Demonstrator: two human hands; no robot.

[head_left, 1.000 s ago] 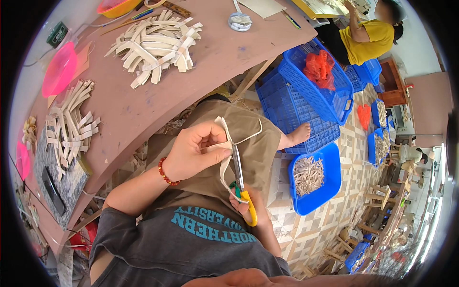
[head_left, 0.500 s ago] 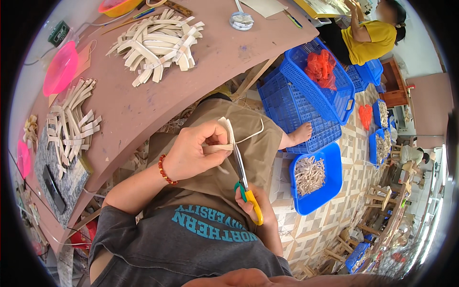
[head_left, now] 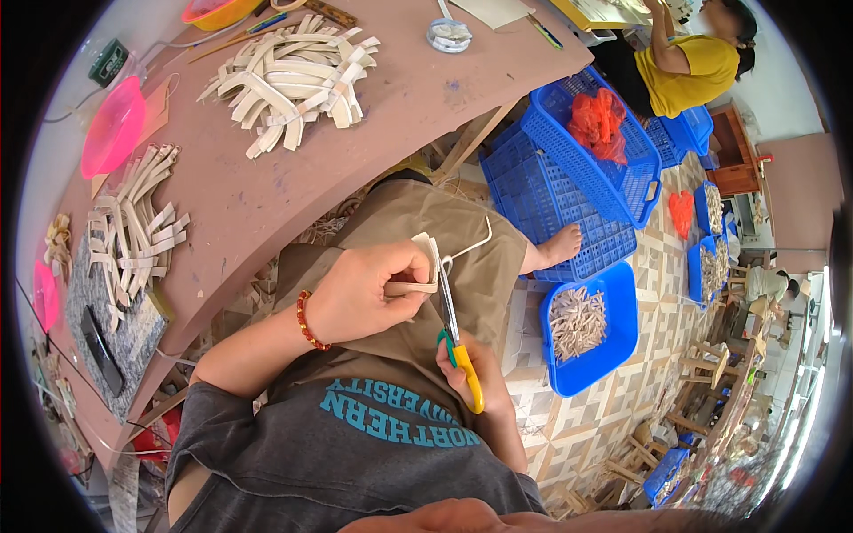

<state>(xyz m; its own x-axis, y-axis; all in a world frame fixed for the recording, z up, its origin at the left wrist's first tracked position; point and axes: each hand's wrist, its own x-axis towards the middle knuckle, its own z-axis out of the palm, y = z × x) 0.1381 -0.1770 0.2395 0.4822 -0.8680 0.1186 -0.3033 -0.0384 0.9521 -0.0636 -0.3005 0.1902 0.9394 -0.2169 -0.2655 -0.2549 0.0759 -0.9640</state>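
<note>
My left hand (head_left: 369,286), a beaded bracelet at its wrist, pinches a cream folded strip (head_left: 427,258) above my lap. The strip looks like leather or fabric; its exact kind is unclear. My right hand (head_left: 471,369) grips scissors (head_left: 454,333) with yellow and green handles. Their blades point up and away from me, right alongside the strip's edge. A thin pale trimming (head_left: 471,244) curls out from beside the blade tips; whether it is still joined to the strip I cannot tell.
On the table (head_left: 400,98) lie one heap of cream strips (head_left: 298,80) and another (head_left: 138,226) at the left. Blue crates (head_left: 555,191) stand at the right. Beside them, a blue tub (head_left: 613,333) holds small pale pieces. A person in yellow (head_left: 680,75) works beyond.
My left hand has turned slightly, tilting the folded strip. The trimming now sits a little farther along by the blade tips, and the scissors have shifted slightly.
</note>
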